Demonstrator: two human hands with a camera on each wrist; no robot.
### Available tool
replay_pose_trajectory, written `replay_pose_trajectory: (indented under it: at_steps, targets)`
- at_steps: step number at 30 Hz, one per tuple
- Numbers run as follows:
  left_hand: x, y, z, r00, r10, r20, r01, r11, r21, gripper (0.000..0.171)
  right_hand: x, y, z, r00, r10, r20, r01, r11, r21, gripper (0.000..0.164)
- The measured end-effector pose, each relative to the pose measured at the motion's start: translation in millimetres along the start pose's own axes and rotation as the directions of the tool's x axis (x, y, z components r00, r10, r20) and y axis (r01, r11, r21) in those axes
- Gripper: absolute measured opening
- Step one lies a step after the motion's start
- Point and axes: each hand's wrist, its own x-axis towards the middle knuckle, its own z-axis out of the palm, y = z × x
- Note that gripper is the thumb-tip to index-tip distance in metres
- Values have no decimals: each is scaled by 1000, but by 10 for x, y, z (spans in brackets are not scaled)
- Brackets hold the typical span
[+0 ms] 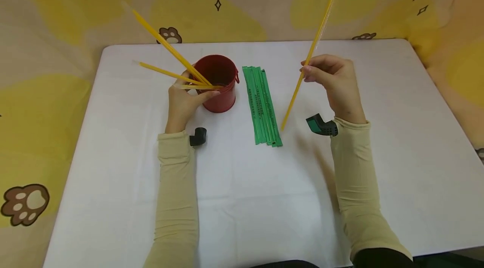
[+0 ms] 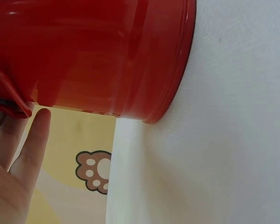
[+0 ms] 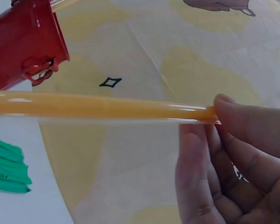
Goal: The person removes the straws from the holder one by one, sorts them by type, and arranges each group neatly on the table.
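Observation:
A small red metal bucket point(image 1: 221, 99) stands upright on the table. Several yellow straws point(image 1: 170, 48) in clear wrappers lean out of it to the left. My left hand point(image 1: 183, 106) holds the bucket's left side, its thumb at the near rim under the straws; in the left wrist view, some fingers point(image 2: 31, 144) show beside the bucket wall, partly hidden by it. Raised over the table to the right, my right hand point(image 1: 336, 77) pinches one yellow straw point(image 3: 107, 107) between thumb and fingers. That straw slants, with its clear wrapper extending past the top end.
Several long, slim green packets point(image 1: 262, 106) with dark print lie side by side between the bucket and my right hand. The white table point(image 1: 242, 213) meets a yellow patterned cloth point(image 1: 242, 7) at the back and left. Small dark cameras sit at both wrists.

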Motion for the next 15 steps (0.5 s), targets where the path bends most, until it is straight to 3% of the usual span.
replay_pose_trajectory:
  at_steps: [6, 15]
  targets:
    - [-3, 17, -1, 1000, -22, 5, 22, 1000, 20, 67, 25, 63, -45, 989, 123, 77, -113, 987, -115, 7]
    - [-8, -6, 1, 1000, -15, 6, 15, 999, 35, 66, 114, 300, -96, 952, 286, 113, -244, 926, -289, 7]
